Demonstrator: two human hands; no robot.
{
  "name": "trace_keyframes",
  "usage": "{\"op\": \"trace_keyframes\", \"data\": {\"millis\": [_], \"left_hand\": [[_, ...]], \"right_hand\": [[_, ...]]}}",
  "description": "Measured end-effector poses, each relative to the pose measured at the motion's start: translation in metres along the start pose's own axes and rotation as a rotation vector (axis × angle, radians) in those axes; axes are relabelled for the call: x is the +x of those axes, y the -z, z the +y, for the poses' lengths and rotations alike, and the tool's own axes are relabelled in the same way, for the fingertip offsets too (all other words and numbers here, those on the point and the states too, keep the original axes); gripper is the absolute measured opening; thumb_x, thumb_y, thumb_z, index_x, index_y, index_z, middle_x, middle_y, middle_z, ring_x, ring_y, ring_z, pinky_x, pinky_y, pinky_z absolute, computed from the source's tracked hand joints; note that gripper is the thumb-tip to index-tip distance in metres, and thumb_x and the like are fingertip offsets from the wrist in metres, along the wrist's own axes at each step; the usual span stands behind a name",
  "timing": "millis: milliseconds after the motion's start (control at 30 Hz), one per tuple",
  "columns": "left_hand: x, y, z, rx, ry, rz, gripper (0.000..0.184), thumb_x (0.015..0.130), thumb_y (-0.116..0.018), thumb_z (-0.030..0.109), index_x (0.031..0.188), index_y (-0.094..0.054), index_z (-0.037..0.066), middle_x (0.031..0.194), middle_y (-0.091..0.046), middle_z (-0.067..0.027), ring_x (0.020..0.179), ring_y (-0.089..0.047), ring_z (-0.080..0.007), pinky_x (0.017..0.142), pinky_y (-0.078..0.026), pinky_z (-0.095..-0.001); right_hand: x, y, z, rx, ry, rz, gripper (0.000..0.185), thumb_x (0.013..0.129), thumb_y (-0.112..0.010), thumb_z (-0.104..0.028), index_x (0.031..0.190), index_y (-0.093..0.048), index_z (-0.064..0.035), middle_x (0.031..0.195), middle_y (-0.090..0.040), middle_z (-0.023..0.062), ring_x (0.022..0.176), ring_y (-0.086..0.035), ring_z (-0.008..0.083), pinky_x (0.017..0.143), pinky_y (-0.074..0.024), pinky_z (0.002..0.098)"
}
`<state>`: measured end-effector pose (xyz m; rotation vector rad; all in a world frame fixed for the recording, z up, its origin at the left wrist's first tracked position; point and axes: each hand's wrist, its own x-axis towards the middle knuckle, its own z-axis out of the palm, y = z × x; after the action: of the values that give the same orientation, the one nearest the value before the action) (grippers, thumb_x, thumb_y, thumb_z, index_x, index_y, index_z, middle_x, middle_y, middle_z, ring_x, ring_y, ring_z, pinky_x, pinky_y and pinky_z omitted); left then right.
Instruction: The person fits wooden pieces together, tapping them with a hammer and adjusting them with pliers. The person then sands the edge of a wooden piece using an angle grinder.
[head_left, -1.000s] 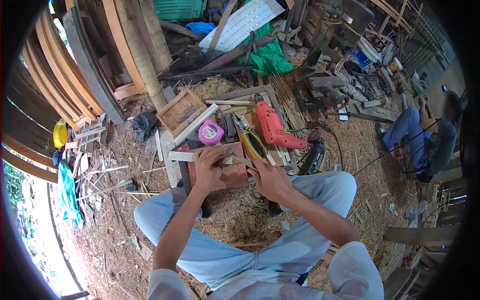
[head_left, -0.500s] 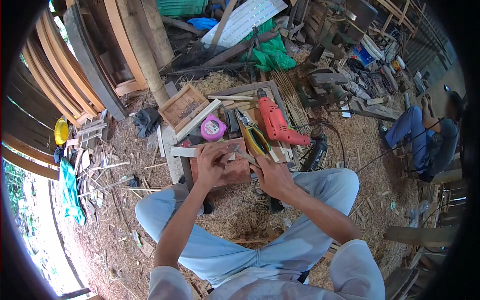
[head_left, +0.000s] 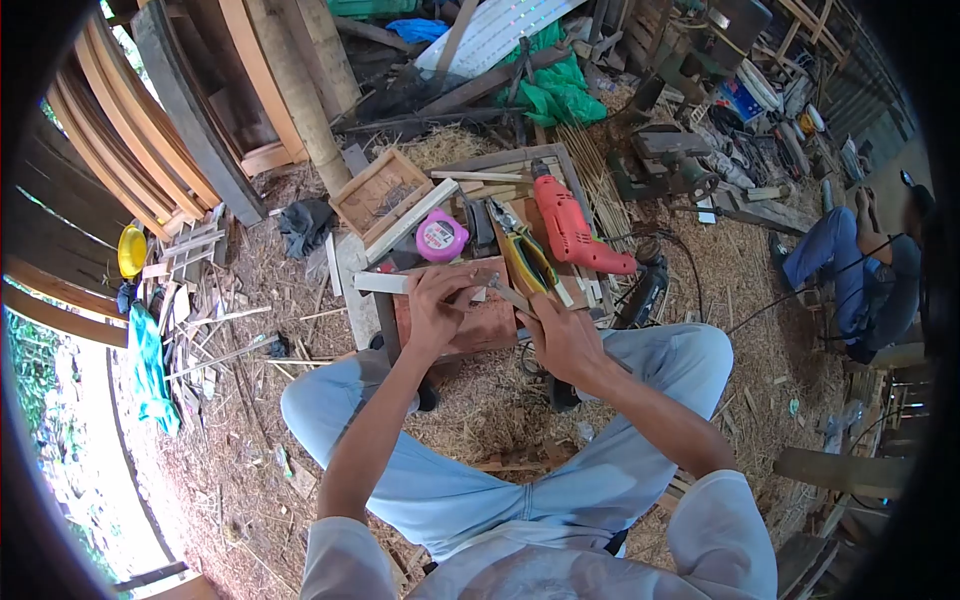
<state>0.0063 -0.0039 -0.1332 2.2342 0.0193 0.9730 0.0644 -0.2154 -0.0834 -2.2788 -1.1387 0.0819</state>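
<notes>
My right hand [head_left: 566, 343] is closed around the handle of what looks like a hammer [head_left: 512, 297], its small metal head pointing left toward my other hand. My left hand [head_left: 436, 308] has its fingers bent and pressed down on a pale wood strip [head_left: 380, 283], which lies across a reddish wooden block [head_left: 455, 328]. Whether a small piece sits between those fingertips is too fine to make out. Just beyond the hands are yellow-handled pliers [head_left: 532, 262], a pink tape measure [head_left: 441, 236] and a red power drill [head_left: 572, 225].
A wooden tray [head_left: 383, 200] holding small nail-like pieces stands at the low bench's far left. A black power tool [head_left: 643, 290] leans by my right knee, with cables nearby. Another person [head_left: 870, 265] sits at the right. Shavings [head_left: 250, 390] and offcuts cover the ground.
The whole view has shifted slightly to the right as my head moved. The hammer's head stays close to my left fingers, and both hands keep their grips.
</notes>
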Motion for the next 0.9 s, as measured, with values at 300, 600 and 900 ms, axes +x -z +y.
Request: {"op": "trace_keyframes", "data": {"millis": [300,600,900], "left_hand": [[0.001,0.003,0.002,-0.001,0.058,-0.046,0.017,0.066,-0.075,0.002,0.083,-0.07,0.006,0.096,-0.072,-0.0039,0.091,-0.063,-0.0215,0.088,-0.037,-0.0354],[0.004,0.006,0.002,0.105,0.072,-0.152,0.022,0.068,-0.074,0.003,0.09,-0.072,0.006,0.094,-0.072,-0.0037,0.089,-0.063,-0.0212,0.086,-0.038,-0.0361],[0.006,0.004,0.002,0.103,0.112,-0.141,0.022,0.067,-0.076,0.005,0.089,-0.071,0.007,0.092,-0.072,-0.0051,0.089,-0.064,-0.0207,0.086,-0.038,-0.0362]], "right_hand": [[0.002,0.002,-0.003,0.006,-0.052,-0.069,0.021,0.093,-0.053,-0.019,0.101,-0.043,-0.0019,0.075,-0.062,0.0254,0.066,-0.061,0.0452,0.056,-0.0464,0.0544],[0.001,-0.002,0.001,-0.027,-0.064,-0.06,0.021,0.091,-0.055,-0.018,0.1,-0.044,-0.0022,0.074,-0.061,0.0248,0.065,-0.061,0.0452,0.056,-0.0477,0.0531],[0.004,0.002,-0.002,-0.049,-0.071,-0.078,0.02,0.089,-0.055,-0.016,0.099,-0.044,-0.0028,0.075,-0.062,0.0233,0.064,-0.062,0.0436,0.056,-0.0488,0.0529]]}}
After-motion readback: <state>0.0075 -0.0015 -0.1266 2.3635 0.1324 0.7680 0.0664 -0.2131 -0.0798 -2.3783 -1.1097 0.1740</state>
